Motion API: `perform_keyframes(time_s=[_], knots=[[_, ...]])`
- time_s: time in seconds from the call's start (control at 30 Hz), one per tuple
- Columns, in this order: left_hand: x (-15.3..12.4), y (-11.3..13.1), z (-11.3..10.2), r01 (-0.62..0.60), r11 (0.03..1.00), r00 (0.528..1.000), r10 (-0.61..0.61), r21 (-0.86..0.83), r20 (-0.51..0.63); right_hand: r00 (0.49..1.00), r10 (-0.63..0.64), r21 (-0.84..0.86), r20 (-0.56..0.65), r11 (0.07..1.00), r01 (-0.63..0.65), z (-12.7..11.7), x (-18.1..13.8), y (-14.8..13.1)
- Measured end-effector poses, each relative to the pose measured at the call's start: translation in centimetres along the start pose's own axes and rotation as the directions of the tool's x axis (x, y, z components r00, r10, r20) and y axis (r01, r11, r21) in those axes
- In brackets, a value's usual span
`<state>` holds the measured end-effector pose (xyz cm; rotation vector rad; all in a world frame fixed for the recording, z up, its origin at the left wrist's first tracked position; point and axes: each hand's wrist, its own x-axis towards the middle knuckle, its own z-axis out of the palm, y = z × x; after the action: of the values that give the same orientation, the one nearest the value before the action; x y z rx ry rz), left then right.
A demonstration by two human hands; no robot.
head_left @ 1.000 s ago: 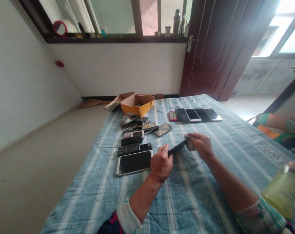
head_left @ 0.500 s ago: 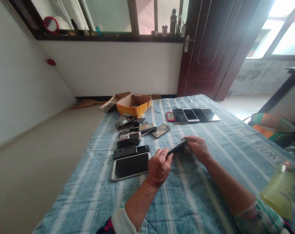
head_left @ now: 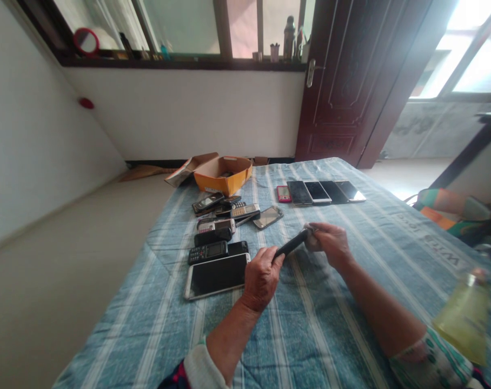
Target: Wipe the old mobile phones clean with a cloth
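A dark mobile phone (head_left: 291, 246) is tilted above the cloth, its near end gripped in my left hand (head_left: 263, 276). My right hand (head_left: 330, 243) closes around a small whitish wad (head_left: 310, 232), perhaps tissue or cloth, pressed at the phone's far end. Just left of my left hand lies a large white-framed phone (head_left: 218, 276), screen up. Beyond it are a black keypad phone (head_left: 208, 252) and a heap of older phones (head_left: 229, 212). A silver phone (head_left: 269, 217) lies apart on the heap's right.
An open orange cardboard box (head_left: 223, 175) stands at the back left. A row of several phones (head_left: 318, 193), with a small pink one (head_left: 284, 194) at its left end, lies at the back. A yellowish spray bottle (head_left: 464, 316) is at right on the striped bedcloth (head_left: 310, 335).
The phone in my hands has rolled so that more of its dark side shows. My right hand and the wad have shifted slightly at its far end.
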<state>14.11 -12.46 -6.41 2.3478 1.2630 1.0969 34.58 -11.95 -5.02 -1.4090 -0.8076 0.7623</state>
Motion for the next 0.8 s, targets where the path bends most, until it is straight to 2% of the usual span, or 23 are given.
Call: perform_keyframes(time_s=[0.07, 0.17, 0.37, 0.57, 0.67, 0.8], knots=[[0.0, 0.0, 0.1, -0.004, 1.000, 1.000, 0.004, -0.009, -0.006, 0.999, 0.011, 0.117, -0.045, 0.993, -0.006, 0.0, -0.1, -0.5], [0.0, 0.0, 0.1, -0.013, 1.000, 1.000, 0.013, -0.016, -0.009, 0.999, -0.038, 0.156, -0.023, 0.987, 0.041, 0.2, -0.4, -0.9], [0.0, -0.1, 0.1, -0.038, 0.999, 0.999, 0.038, -0.023, -0.012, 0.994, -0.090, 0.068, 0.060, 0.994, 0.086, 0.4, -0.3, 0.0], [0.0, -0.5, 0.1, -0.035, 0.994, 0.998, 0.030, -0.101, -0.049, 0.987, -0.118, -0.134, 0.111, 0.982, 0.133, 0.2, -0.1, 0.4], [0.0, -0.5, 0.1, -0.014, 0.985, 0.999, 0.006, -0.172, -0.048, 0.985, -0.087, -0.170, 0.147, 0.979, 0.112, 0.3, -0.1, 0.5], [0.0, -0.3, 0.3, 0.001, 0.972, 0.999, -0.011, -0.237, -0.041, 0.992, -0.001, -0.055, 0.125, 0.998, 0.008, 0.1, 0.1, 0.6]])
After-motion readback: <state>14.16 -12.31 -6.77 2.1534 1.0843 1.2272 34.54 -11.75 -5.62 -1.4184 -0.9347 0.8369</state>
